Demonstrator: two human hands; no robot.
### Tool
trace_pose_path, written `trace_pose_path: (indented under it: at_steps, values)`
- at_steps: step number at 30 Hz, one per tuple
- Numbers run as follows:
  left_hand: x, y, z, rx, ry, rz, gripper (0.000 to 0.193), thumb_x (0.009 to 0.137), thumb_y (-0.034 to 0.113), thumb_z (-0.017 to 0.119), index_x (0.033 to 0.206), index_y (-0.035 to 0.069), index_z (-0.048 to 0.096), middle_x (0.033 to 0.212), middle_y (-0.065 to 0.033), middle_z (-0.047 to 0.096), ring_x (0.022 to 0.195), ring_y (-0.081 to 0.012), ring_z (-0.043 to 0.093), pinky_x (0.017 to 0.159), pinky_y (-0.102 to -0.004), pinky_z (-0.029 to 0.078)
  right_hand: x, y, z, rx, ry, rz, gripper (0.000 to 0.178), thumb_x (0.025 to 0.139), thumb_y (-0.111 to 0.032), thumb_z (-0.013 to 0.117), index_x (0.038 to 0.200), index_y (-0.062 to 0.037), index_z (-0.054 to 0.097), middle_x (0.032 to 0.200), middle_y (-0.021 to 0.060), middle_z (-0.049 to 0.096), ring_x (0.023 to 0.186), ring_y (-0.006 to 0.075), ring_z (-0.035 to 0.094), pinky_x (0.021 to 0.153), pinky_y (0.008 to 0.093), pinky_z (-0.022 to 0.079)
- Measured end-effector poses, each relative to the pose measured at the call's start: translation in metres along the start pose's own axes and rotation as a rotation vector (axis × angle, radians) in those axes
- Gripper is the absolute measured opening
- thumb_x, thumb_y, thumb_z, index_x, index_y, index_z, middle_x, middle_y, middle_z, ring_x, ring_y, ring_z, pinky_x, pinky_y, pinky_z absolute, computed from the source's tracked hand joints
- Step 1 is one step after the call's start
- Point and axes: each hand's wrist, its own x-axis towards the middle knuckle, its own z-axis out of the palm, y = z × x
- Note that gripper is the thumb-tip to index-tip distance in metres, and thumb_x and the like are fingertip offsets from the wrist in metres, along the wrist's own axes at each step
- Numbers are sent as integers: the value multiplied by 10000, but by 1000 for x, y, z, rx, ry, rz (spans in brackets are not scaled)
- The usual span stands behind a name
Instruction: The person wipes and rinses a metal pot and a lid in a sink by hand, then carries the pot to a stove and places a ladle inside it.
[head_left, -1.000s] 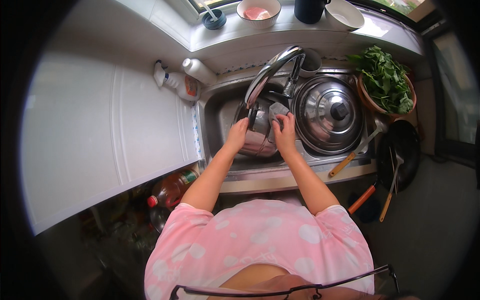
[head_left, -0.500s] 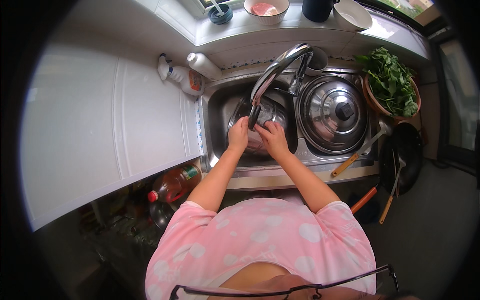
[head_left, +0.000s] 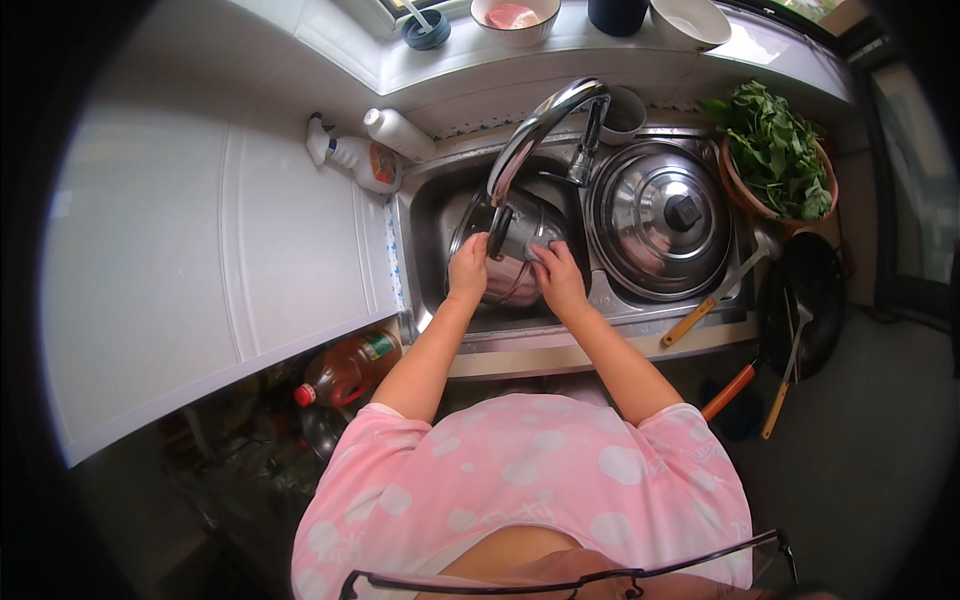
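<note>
In the left basin of the sink (head_left: 424, 225), a shiny steel pot (head_left: 510, 283) lies tilted under the curved chrome faucet (head_left: 541, 118). My left hand (head_left: 468, 270) grips the pot's near left side, close to a black handle (head_left: 500, 235). Its fingertips are partly hidden behind the pot. My right hand (head_left: 561, 280) is bent at the pot's right side. Its fingers pinch a small grey scrubbing pad (head_left: 541, 247) against the metal.
A round steel lid (head_left: 650, 235) covers the right basin. Beside it stand a basket of leafy greens (head_left: 775, 160), a wooden-handled spatula (head_left: 720, 297) and a black wok (head_left: 812, 300). A spray bottle (head_left: 370, 164) and white bottle (head_left: 398, 133) stand left. Bowls line the sill.
My right hand has moved slightly right along the pot, and the grey pad now shows at its fingertips. The pot has turned a little; my left hand keeps hold. The view has shifted slightly.
</note>
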Motion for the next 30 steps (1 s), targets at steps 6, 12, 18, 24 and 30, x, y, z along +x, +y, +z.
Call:
trace_pose_path:
  at_steps: [6, 12, 18, 24, 30]
  values:
    - [1, -4, -1, 23, 5, 11, 479, 924, 461, 333, 872, 47, 568, 736, -178, 558, 746, -387, 538, 648, -396, 414, -11, -5, 1, -4, -143, -149, 224, 687, -7, 622, 900, -74, 598, 865, 109, 513, 839, 305, 542, 708, 372, 457]
    - [-2, -11, -4, 7, -13, 39, 463, 925, 442, 348, 863, 40, 570, 709, -180, 541, 716, -396, 526, 625, -395, 412, 18, 2, -3, 47, -17, 69, 165, 727, -40, 623, 890, -48, 593, 855, 118, 512, 799, 317, 546, 685, 371, 449]
    - [-7, -22, -19, -17, -159, 47, 399, 925, 381, 387, 840, 43, 581, 681, -168, 542, 665, -373, 535, 587, -374, 417, 45, 11, -5, 136, 70, 112, 174, 766, -56, 611, 935, -28, 579, 912, 134, 543, 842, 327, 557, 721, 355, 453]
    - [0, -17, -17, 20, -216, 103, 369, 920, 348, 413, 790, 42, 573, 661, -160, 534, 635, -359, 529, 567, -377, 411, 63, 7, -1, 175, 28, 129, 219, 776, -59, 601, 993, -34, 588, 926, 135, 550, 853, 321, 561, 736, 342, 450]
    - [5, -16, -19, 3, -219, 53, 355, 913, 342, 426, 787, 45, 573, 665, -162, 538, 631, -359, 527, 564, -380, 408, 62, 1, -1, 162, -13, 156, 254, 787, -49, 573, 1039, -44, 591, 947, 134, 545, 877, 315, 552, 752, 335, 446]
